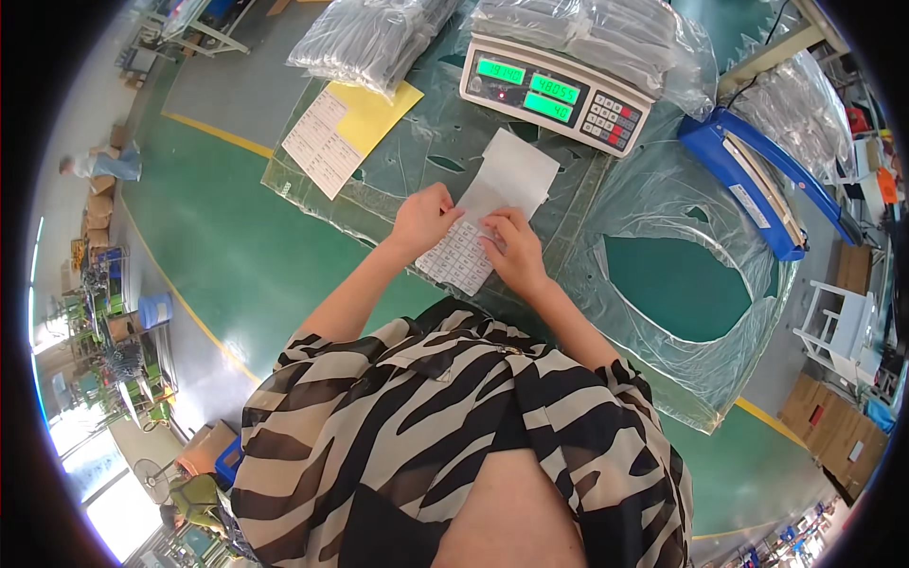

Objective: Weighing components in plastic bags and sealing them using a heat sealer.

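Note:
My left hand and my right hand both hold a white sheet of small labels over the table's near edge. The left fingers pinch its left edge near the middle. The right fingers press on the printed lower part, where rows of labels show. The sheet's blank upper part reaches toward a white counting scale with green lit displays.
Clear plastic film covers the green table. Bundles of bagged grey parts lie at the back. A yellow sheet with a white form lies at left. A blue heat sealer sits at right. Cardboard boxes stand on the floor.

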`<state>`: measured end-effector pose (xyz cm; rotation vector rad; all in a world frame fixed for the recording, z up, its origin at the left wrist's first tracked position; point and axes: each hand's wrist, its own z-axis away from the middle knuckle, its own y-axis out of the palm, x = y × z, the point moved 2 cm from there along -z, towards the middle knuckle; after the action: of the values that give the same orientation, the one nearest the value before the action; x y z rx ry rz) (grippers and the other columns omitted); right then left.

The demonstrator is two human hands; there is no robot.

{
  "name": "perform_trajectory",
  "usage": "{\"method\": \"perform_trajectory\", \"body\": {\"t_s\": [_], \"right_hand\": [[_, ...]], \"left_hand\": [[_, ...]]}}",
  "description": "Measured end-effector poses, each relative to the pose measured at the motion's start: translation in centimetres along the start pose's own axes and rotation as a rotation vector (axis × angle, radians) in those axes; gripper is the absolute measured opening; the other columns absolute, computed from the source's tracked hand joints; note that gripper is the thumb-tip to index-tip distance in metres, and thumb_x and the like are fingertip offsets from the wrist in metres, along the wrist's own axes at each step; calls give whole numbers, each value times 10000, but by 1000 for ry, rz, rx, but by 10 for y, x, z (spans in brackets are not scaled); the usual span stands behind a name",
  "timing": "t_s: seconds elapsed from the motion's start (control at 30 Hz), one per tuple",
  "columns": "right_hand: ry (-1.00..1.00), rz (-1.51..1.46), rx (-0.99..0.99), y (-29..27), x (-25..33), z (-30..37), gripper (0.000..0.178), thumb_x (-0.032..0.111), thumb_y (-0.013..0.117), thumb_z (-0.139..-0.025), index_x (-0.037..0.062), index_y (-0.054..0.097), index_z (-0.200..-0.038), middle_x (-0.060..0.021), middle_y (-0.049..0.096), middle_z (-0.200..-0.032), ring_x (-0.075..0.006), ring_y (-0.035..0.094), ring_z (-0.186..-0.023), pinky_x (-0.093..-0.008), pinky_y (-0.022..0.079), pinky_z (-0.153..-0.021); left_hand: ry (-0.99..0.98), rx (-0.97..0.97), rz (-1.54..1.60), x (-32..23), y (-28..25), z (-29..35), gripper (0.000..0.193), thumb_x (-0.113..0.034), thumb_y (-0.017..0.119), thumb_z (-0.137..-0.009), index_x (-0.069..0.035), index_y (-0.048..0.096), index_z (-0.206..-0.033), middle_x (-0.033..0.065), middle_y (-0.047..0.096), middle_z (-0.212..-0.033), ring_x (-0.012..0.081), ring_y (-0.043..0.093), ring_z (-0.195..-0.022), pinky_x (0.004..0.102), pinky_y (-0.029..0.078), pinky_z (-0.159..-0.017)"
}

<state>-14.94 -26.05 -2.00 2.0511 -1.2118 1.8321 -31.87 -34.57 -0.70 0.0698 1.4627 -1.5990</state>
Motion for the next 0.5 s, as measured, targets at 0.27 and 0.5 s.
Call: {"method": "perform_trajectory", "body": {"t_s": [0.27,0.5], "right_hand": [[-56,34,-13,5,-3,2,237,19,695,-730,45,644,-960,-101,565,-952,-234,593,-812,-290,491,-706],[65,-108,-82,6,2,-2,195,10,702,-726,24,649,-914,-95,581,-859,-231,601,-758,-288,487,-683]], "left_hand": [[-103,188,485,14,17,19,282,-116,662,-806,3,520,-1019,136,650,-810,168,636,-740,264,480,-664],[157,18,359,-14,11,33,302,-81,602,-849,-15,472,-1114,106,641,-800,133,604,-712,273,468,-646]]}}
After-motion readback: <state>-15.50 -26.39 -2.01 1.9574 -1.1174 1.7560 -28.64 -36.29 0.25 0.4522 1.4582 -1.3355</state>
